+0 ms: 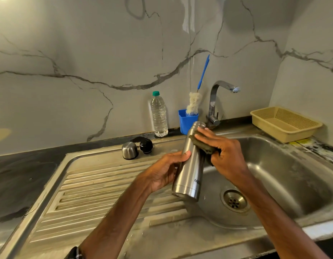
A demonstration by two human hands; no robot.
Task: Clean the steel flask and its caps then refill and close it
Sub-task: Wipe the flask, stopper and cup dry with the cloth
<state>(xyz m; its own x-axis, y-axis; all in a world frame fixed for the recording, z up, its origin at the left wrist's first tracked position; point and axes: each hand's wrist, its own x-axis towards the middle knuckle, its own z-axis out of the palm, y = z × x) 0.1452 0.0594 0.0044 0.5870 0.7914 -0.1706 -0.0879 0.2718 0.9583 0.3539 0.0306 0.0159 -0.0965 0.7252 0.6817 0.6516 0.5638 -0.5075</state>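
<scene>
Clutter lines the back of the dark worktop [22, 174]: a clear plastic water bottle [159, 114] with a green lid, a blue holder [187, 120] with a fluffy bottle brush [193, 103] standing in it, a chrome tap [214, 101], and a beige mesh basket [285, 124] at the far right. On the ribbed drainboard [106, 184] we see the domed steel cap [129, 150] just beside the black inner cap [146, 145]. We hold the steel flask [188, 171] tilted over the rim of the sink [292, 165], its open mouth pointing up and away. It is brushed, cylindrical and uncapped. Our left hand [165, 169] has its grip wrapped round the flask's middle. Our right hand [223, 152] has its grip closed on a dark green scrub pad [203, 144], which it presses against the flask's shoulder.
</scene>
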